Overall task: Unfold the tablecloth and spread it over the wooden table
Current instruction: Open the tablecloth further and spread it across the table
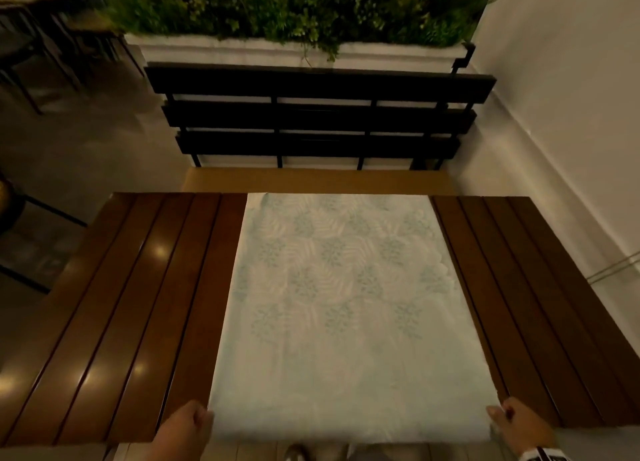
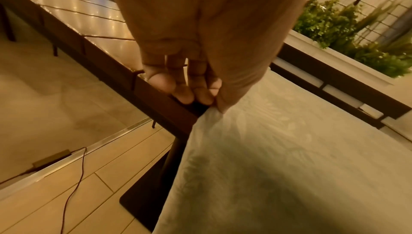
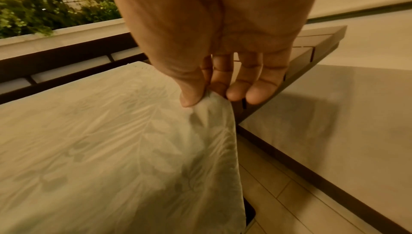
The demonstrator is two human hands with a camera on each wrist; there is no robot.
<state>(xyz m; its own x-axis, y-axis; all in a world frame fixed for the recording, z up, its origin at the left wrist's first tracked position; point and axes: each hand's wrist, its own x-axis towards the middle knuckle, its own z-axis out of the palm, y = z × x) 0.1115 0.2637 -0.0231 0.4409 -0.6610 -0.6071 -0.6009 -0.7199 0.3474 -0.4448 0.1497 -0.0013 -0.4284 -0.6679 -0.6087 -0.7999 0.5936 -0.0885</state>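
Note:
A pale tablecloth (image 1: pixel 343 304) with a faint leaf print lies as a long strip down the middle of the slatted wooden table (image 1: pixel 138 304), from the far edge to the near edge. My left hand (image 1: pixel 194 422) pinches its near left corner, and the left wrist view shows the thumb and fingers closed on the tablecloth (image 2: pixel 278 158) at the table's edge (image 2: pixel 156 100). My right hand (image 1: pixel 502 417) pinches the near right corner; in the right wrist view the thumb and forefinger hold a fold of the tablecloth (image 3: pixel 111 140). Bare wood shows on both sides.
A dark slatted bench back (image 1: pixel 318 117) stands beyond the table, with a white planter (image 1: pixel 298 53) of green plants behind it. A pale wall (image 1: pixel 571 114) runs along the right. A thin cable (image 2: pixel 73 185) lies on the tiled floor to my left.

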